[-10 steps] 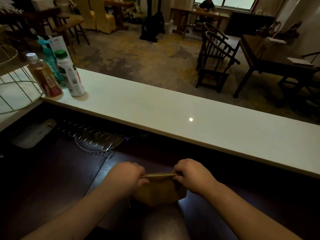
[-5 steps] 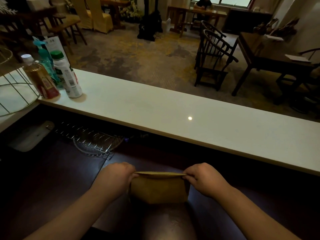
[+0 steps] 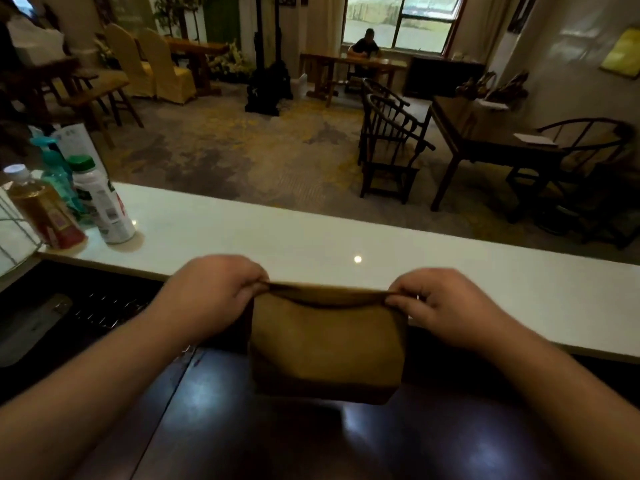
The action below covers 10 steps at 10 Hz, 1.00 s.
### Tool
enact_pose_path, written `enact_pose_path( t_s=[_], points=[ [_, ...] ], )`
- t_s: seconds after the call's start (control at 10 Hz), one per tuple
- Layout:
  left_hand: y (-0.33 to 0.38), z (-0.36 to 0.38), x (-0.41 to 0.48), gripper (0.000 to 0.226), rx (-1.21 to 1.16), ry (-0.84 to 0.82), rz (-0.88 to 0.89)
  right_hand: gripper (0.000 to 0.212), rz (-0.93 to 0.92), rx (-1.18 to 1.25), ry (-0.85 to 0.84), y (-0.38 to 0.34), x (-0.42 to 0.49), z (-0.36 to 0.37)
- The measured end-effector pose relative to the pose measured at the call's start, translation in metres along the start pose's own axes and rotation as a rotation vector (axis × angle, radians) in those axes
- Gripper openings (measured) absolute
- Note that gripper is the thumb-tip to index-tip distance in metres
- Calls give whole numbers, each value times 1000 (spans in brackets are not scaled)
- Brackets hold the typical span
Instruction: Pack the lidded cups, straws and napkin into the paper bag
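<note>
Paper bag held by its top corners, in front of the white counter

The left hand (image 3: 211, 299) and right hand (image 3: 446, 313) each pinched one end of the paper bag (image 3: 327, 344) rim, fingers closed on it; the mouth ran left to right between them, nearly flat, hanging just short of the white counter (image 3: 311, 233), equally near both hands. No cups, straws or napkin visible

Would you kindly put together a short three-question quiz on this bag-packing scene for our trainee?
1. True or false: both hands grip the paper bag at its top edge.
2. Which bottle on the white counter has a green cap: A) the amber one, B) the white one?
3. Are any cups, straws or napkins visible outside the bag?

Key: 1. True: left hand, right hand. 2. B. 3. No.
</note>
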<state>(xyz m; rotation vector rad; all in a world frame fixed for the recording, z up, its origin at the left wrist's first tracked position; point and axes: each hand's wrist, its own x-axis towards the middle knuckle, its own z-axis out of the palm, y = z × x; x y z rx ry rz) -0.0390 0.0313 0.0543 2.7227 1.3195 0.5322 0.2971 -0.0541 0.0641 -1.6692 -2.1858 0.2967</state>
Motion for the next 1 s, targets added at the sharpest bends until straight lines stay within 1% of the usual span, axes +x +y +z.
enact_pose_path(
  t_s=[0.1, 0.2, 0.3, 0.5, 0.6, 0.7, 0.8, 0.9, 1.0],
  points=[
    [7, -40, 53, 19, 20, 53, 53, 8, 95, -24, 21, 0, 25, -57],
    [9, -61, 104, 14, 68, 7, 47, 11, 168, -26, 44, 7, 48, -91],
    [13, -60, 142, 16, 85, 3, 56, 10, 223, -51, 95, 22, 66, -102],
    [7, -26, 189, 21, 115, -53, 4, 14, 323, -86, 112, 67, 102, -80],
    [7, -4, 203, 25, 125, -107, -35, 15, 356, -102, 101, 88, 117, -62],
    [8, 12, 212, 27, 123, -123, -69, 18, 391, -103, 98, 101, 126, -48],
    [6, 21, 216, 27, 129, -113, -80, 13, 411, -96, 100, 108, 134, -40],
    [6, 16, 216, 27, 101, -140, -103, 8, 434, -110, 83, 107, 136, -41],
    [7, 9, 212, 50, 61, -171, -91, 57, 437, -40, 63, 93, 137, -50]
  ],
)
